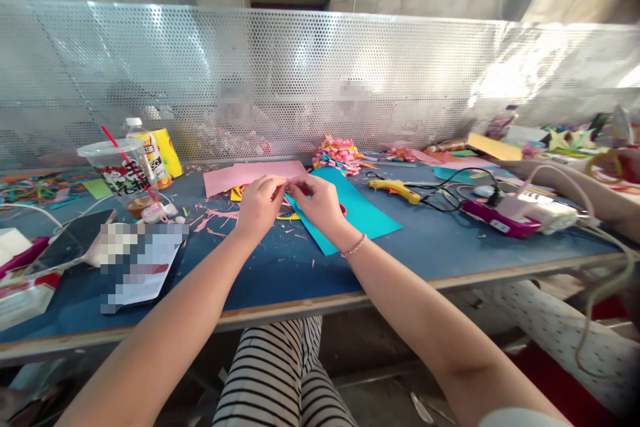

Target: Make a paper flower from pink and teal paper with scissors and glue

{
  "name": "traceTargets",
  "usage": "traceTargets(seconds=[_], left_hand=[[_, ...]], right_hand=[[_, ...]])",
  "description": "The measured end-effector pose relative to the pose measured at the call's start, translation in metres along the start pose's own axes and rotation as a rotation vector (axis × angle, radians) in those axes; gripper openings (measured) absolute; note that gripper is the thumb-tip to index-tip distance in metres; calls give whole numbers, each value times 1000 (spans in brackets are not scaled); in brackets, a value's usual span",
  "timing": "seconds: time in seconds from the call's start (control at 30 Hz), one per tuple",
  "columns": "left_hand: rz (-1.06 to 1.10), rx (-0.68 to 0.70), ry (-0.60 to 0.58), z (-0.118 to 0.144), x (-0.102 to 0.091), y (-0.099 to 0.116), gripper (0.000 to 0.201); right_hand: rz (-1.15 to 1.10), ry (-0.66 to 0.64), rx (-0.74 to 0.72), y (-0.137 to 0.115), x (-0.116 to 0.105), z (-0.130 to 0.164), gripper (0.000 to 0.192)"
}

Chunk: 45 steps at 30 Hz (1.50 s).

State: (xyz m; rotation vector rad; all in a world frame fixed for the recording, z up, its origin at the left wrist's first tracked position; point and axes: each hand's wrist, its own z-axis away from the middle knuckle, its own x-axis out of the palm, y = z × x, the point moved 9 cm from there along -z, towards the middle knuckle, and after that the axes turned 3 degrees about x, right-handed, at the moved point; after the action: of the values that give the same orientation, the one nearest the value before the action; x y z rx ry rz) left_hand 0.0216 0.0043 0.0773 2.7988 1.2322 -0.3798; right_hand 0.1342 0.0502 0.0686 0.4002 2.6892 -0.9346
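Small pink paper strip (pixel 289 181) lies left-right between both hands above the blue worktop (pixel 280 267), left hand (pixel 260 203) fingers pinching its left end, right hand (pixel 320 203) fingers pinching its right end, teal paper sheet (pixel 360 213) just beneath.

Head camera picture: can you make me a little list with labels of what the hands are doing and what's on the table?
left hand: pinches a small pink paper piece at its fingertips
right hand: pinches the same piece from the other side
under the hands: teal paper sheet, pink paper sheet
table: blue top, strewn with pink scraps
right of the hands: yellow glue gun with a black cord
left of the hands: plastic cup with a red straw, phone
back: perforated metal screen
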Motion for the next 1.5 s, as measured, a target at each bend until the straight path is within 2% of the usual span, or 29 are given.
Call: traceTargets(seconds=[0.3, 0.83, 1.17, 1.5], left_hand=[[30, -99, -2, -1, -1, -5, 8], [33, -175, -39, -3, -1, -7, 7], [42, -184, -46, -3, 0, -8, 10], [43, -165, -68, -2, 2, -7, 11]], right_hand=[[-27, -23, 0, -1, 1, -1, 13], [-3, -61, -46, -6, 1, -1, 14], [31, -15, -27, -1, -3, -2, 13], [52, -41, -45, -6, -3, -2, 13]])
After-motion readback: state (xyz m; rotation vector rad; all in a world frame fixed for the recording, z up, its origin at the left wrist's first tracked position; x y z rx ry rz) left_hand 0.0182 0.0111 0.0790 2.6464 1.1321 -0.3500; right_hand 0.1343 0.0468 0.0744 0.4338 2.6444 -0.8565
